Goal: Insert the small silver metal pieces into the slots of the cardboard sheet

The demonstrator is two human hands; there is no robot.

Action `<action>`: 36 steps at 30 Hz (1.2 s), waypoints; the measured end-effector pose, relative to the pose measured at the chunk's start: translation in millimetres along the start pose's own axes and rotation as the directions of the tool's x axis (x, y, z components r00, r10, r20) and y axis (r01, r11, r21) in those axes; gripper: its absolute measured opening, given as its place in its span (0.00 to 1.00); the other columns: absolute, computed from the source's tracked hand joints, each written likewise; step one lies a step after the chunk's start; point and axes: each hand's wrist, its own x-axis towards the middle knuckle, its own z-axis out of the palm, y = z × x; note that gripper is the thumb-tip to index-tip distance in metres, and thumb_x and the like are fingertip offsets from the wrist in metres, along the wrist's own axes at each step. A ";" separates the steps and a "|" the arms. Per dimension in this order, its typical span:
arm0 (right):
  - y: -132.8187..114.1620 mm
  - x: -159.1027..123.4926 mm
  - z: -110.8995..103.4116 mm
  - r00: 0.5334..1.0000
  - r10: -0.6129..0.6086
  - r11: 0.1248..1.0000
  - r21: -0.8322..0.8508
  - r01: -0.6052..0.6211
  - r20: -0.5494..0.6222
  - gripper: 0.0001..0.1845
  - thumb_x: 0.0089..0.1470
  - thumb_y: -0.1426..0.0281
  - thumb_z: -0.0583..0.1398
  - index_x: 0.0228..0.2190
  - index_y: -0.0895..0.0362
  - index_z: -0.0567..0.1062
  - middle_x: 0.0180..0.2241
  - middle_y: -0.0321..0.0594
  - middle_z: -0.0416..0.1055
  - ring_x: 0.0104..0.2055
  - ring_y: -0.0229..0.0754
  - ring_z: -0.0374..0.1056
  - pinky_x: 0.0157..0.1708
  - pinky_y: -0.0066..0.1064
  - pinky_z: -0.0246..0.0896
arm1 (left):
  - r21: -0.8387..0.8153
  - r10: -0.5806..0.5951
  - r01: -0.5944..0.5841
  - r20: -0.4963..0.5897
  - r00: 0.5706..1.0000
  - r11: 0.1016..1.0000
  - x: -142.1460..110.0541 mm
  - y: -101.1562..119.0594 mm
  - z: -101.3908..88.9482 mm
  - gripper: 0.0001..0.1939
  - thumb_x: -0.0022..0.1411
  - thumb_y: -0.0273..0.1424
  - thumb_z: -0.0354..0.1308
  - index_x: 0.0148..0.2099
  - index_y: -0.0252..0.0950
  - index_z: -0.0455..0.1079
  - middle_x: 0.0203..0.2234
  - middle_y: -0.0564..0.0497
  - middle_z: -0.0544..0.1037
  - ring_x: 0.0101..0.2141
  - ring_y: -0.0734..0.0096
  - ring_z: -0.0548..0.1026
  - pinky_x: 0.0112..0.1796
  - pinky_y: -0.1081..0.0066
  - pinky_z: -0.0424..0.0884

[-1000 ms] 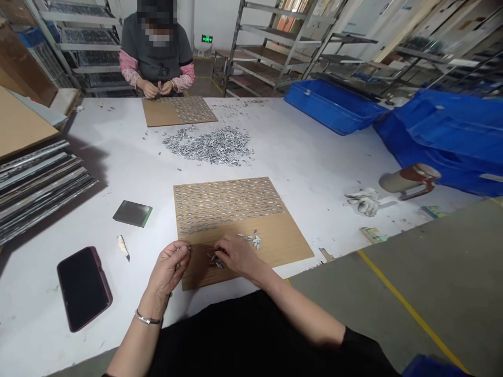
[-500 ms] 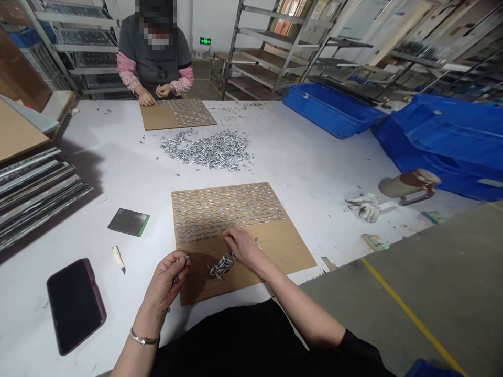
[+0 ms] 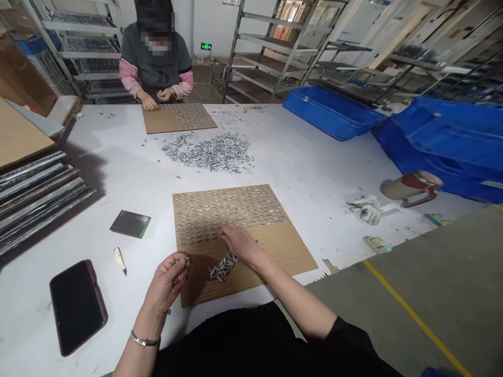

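A brown board (image 3: 275, 246) lies in front of me, its far half covered in rows of small silver leaf-shaped pieces (image 3: 228, 207). My left hand (image 3: 170, 277) is curled at the board's left edge, with a few of these pieces in its fingers and one tip poking out at the thumb. Over the lowest row, the fingertips of my right hand (image 3: 239, 243) are pinched together against the board; whatever they hold is hidden. A loose heap of the same pieces (image 3: 223, 268) rests on the bare near half, between my hands.
A larger pile of silver pieces (image 3: 212, 152) lies mid-table. Across sits a co-worker (image 3: 157, 68) with hands at another board (image 3: 161, 123). To my left are a phone (image 3: 78, 309), a small knife (image 3: 120, 261) and a dark block (image 3: 129, 224); rightward, a mug (image 3: 412, 186) and blue crates (image 3: 334, 112).
The view has shifted slightly, so everything sits a little lower. My right hand has moved very slightly left along the lowest row; my left hand keeps its grip.
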 end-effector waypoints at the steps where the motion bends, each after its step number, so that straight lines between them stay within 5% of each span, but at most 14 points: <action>1: 0.0 0.1 0.4 1.000 0.006 1.000 -0.015 -0.006 -0.002 0.07 0.64 0.74 0.57 0.39 0.55 0.76 0.38 0.41 0.72 0.40 0.40 0.67 0.39 0.29 0.58 | 0.001 0.004 -0.004 0.003 1.000 1.000 0.2 0.0 -0.1 0.17 0.52 0.36 0.73 0.36 0.33 0.70 0.21 0.58 0.68 0.16 0.88 0.52 0.14 0.85 0.43; 11: 6.5 1.9 7.1 0.994 -0.110 0.992 -0.060 0.108 -0.028 0.12 0.65 0.77 0.55 0.36 0.55 0.77 0.37 0.42 0.73 0.41 0.42 0.67 0.41 0.30 0.60 | 0.011 0.023 -0.023 -0.002 1.000 1.000 5.2 -4.3 -3.6 0.16 0.51 0.35 0.73 0.36 0.32 0.72 0.25 0.54 0.72 0.17 0.88 0.56 0.14 0.85 0.45; 17: 0.1 -16.9 -4.7 0.973 -0.036 0.971 0.221 0.088 -0.227 0.07 0.63 0.72 0.58 0.42 0.55 0.76 0.39 0.43 0.76 0.41 0.43 0.71 0.44 0.33 0.64 | 0.048 0.074 -0.072 -0.051 0.996 0.996 -0.8 -4.6 14.1 0.18 0.48 0.34 0.75 0.36 0.32 0.71 0.27 0.52 0.75 0.18 0.87 0.58 0.16 0.84 0.45; 21: -23.7 -47.8 -18.2 0.989 0.048 0.824 0.565 0.041 -0.142 0.07 0.61 0.67 0.59 0.36 0.54 0.78 0.31 0.37 0.77 0.33 0.40 0.72 0.35 0.30 0.66 | 0.063 0.024 -0.024 -0.011 1.000 0.998 -3.4 -12.0 44.6 0.18 0.50 0.37 0.74 0.35 0.34 0.70 0.17 0.60 0.65 0.16 0.87 0.54 0.16 0.83 0.43; 26: -46.7 -72.8 -10.4 0.963 0.237 0.644 0.763 -0.059 -0.125 0.09 0.57 0.62 0.62 0.36 0.54 0.77 0.32 0.38 0.78 0.32 0.41 0.73 0.34 0.31 0.69 | 0.057 0.006 -0.006 -0.002 1.000 0.998 11.5 -34.3 83.2 0.22 0.45 0.40 0.76 0.35 0.34 0.70 0.12 0.64 0.59 0.14 0.86 0.51 0.15 0.80 0.42; 32: -14.9 -67.1 -10.2 0.913 0.394 0.435 0.896 -0.084 -0.105 0.14 0.58 0.56 0.60 0.33 0.54 0.71 0.31 0.39 0.76 0.29 0.41 0.73 0.30 0.32 0.72 | -0.084 -0.053 0.056 0.032 0.998 0.995 32.7 -30.2 92.8 0.16 0.53 0.37 0.70 0.35 0.31 0.72 0.22 0.55 0.71 0.15 0.87 0.56 0.13 0.81 0.44; 34: 3.0 -57.2 -15.8 0.912 0.397 0.478 0.871 -0.110 -0.103 0.12 0.58 0.58 0.60 0.32 0.54 0.71 0.28 0.37 0.76 0.27 0.40 0.72 0.28 0.32 0.71 | -0.140 -0.060 0.061 0.010 0.998 0.988 38.0 -21.3 85.3 0.16 0.53 0.33 0.68 0.42 0.30 0.73 0.28 0.51 0.74 0.17 0.87 0.59 0.13 0.83 0.46; 36: 16.9 -45.7 -19.5 0.937 0.327 0.627 0.770 -0.117 -0.124 0.09 0.58 0.62 0.60 0.33 0.55 0.74 0.25 0.35 0.74 0.25 0.40 0.71 0.29 0.32 0.69 | -0.155 -0.074 0.074 0.008 0.997 0.985 41.7 -14.8 76.4 0.18 0.52 0.29 0.68 0.46 0.29 0.72 0.30 0.51 0.74 0.19 0.86 0.61 0.13 0.84 0.47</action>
